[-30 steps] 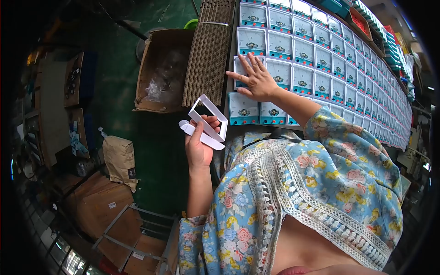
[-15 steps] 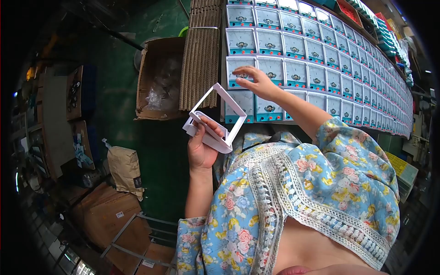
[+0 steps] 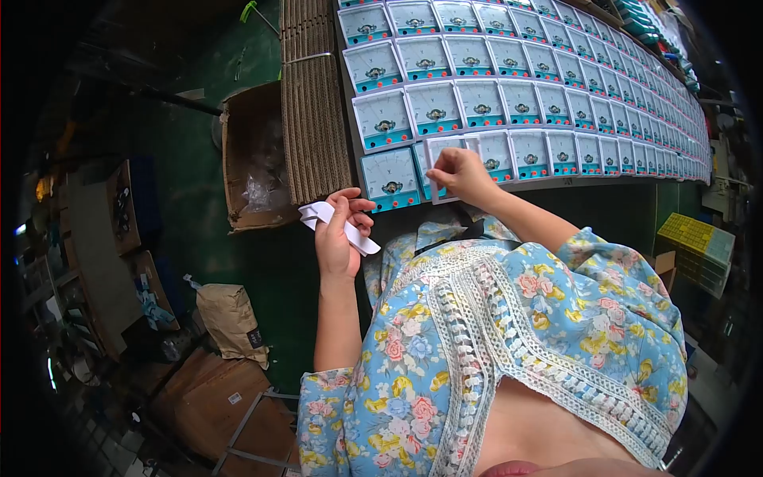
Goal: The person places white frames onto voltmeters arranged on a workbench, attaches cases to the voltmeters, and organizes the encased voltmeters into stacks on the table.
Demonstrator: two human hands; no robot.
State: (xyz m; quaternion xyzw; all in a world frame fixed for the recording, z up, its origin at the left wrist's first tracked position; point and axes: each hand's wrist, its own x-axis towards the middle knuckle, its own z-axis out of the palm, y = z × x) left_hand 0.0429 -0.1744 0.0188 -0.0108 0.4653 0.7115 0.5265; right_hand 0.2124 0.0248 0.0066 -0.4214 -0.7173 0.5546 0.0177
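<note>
My left hand [image 3: 338,240] is closed around white plastic piece [image 3: 362,240], seen nearly edge-on; it looks like a frame, and I cannot tell whether it is one or more. My right hand [image 3: 465,176] pinches the left side of a white frame [image 3: 434,184] over a panel meter in the nearest row. That frame lies on or just above the meter; the hand hides part of it. To its left is an analog meter [image 3: 389,179] with a teal base and no white frame around it.
Rows of white-framed meters [image 3: 433,107] cover the table. Left of them stand a stack of folded cardboard [image 3: 314,103] and an open carton [image 3: 238,199] with clear plastic inside. A brown paper sack [image 3: 230,318] sits on the floor. A yellow crate [image 3: 695,238] is at right.
My right hand has come down to the nearest row and now pinches a white frame there. The large frame that stood up from my left hand is gone from it. The view has shifted.
</note>
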